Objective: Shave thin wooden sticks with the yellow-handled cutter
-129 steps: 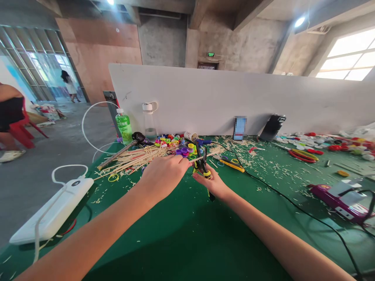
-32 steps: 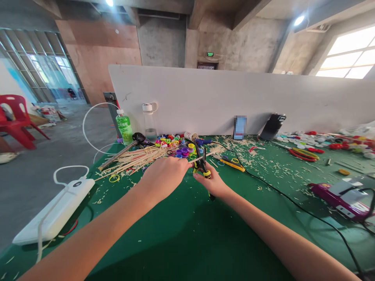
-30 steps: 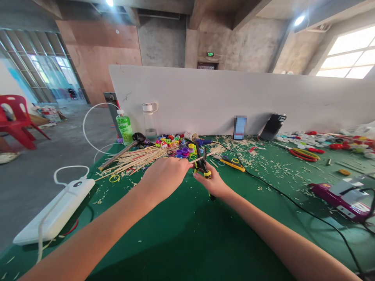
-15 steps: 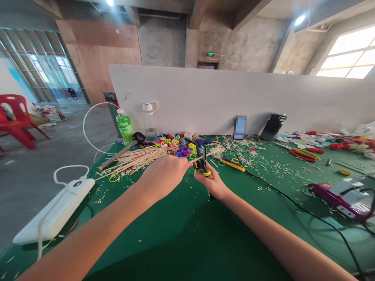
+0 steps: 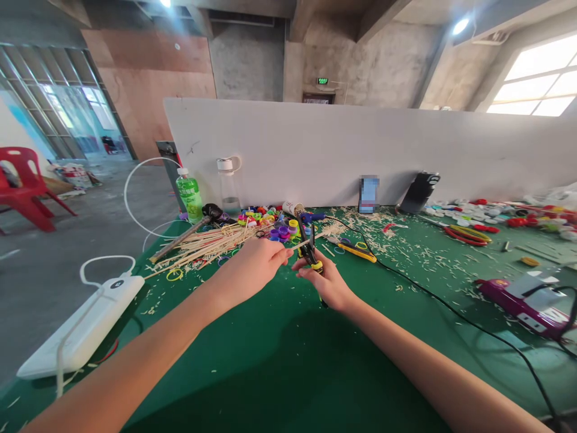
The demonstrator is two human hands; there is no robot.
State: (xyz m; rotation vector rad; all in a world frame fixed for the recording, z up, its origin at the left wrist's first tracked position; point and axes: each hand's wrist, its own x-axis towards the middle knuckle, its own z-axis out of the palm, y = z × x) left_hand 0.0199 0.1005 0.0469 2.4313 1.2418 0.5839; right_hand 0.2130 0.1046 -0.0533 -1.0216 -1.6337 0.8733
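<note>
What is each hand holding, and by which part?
Right hand: black-and-yellow metal pliers, by the handles. Left hand: thin, pale wooden stick, by its stretch left of the pliers.

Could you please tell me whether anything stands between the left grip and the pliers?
Nothing visible, apart from the thin stick that the left grip holds, which reaches the pliers in the right grip.

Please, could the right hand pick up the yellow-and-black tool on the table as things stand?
Probably not while the right hand grips pliers, though the yellow-and-black tool lies nearby with little between.
</note>
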